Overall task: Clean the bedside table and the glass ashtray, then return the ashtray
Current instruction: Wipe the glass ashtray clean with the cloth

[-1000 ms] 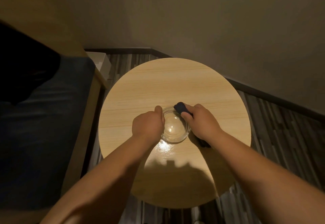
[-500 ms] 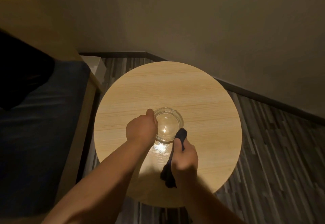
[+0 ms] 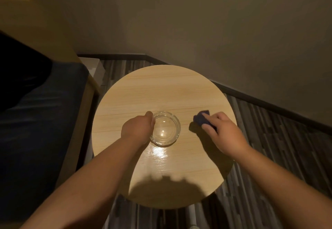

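Left hand [image 3: 137, 130] grips the ashtray [image 3: 165, 129]; right hand [image 3: 221, 131] fingers pinch a dark cloth [image 3: 202, 119] beside it; bed [image 3: 41, 117] left.

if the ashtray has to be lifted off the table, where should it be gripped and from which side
Probably by the thick rim of the glass ashtray, coming from above on its right side. It sits upright and open on the round table, and its low, round wall offers little to hold lower down. The left hand already holds the left edge, while the right hand grips the dark cloth.
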`<control>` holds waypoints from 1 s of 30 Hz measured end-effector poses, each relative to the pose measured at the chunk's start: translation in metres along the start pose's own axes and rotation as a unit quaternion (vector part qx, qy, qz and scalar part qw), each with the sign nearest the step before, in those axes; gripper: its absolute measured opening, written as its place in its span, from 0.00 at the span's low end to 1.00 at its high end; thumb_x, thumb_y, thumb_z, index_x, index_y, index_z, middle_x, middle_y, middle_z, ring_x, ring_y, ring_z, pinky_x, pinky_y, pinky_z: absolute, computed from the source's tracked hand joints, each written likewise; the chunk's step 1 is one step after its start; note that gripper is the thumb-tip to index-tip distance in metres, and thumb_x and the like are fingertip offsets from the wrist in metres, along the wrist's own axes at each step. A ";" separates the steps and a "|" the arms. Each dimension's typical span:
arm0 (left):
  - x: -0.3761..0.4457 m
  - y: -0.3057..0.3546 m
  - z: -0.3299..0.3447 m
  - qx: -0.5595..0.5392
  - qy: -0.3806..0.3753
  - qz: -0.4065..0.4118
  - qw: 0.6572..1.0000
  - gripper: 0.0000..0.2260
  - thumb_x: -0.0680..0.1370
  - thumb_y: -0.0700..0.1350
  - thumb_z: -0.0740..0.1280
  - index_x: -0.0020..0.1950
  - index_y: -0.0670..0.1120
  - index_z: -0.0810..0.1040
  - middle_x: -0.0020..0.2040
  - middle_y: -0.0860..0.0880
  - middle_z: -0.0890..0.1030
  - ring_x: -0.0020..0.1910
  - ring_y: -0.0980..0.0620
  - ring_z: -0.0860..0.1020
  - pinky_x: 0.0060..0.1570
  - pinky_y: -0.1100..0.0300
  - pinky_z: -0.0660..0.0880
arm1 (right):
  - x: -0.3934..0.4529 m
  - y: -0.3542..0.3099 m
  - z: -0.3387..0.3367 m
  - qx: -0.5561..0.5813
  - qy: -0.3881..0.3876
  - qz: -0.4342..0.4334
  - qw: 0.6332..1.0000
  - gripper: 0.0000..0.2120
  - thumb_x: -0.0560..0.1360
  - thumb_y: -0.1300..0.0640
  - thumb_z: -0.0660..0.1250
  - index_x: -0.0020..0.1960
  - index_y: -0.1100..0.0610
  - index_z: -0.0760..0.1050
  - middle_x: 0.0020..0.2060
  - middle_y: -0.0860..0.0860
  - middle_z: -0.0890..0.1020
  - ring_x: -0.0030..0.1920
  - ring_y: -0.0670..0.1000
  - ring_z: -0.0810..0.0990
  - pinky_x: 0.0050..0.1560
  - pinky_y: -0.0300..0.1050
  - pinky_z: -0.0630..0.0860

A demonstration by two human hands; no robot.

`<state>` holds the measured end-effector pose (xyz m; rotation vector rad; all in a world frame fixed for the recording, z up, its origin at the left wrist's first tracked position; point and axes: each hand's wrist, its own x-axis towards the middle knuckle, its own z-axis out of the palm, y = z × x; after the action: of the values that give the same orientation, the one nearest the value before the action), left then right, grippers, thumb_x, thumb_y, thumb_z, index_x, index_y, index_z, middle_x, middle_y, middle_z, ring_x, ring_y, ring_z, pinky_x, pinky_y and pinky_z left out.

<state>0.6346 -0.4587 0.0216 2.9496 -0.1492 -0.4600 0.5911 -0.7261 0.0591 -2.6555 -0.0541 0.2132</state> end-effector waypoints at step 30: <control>-0.038 -0.041 0.021 -0.110 0.024 0.095 0.989 0.48 0.65 0.69 0.71 0.77 0.50 0.56 0.74 0.51 0.64 0.70 0.49 0.63 0.67 0.53 0.63 | 0.003 -0.062 0.078 -0.019 -0.101 -0.060 0.993 0.58 0.62 0.31 0.71 0.78 0.54 0.44 0.76 0.51 0.57 0.75 0.52 0.54 0.72 0.47 0.52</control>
<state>0.5950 -0.4170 0.0061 2.6946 -0.3457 -0.3545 0.5817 -0.6353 0.0185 -2.6485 -0.2836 0.4432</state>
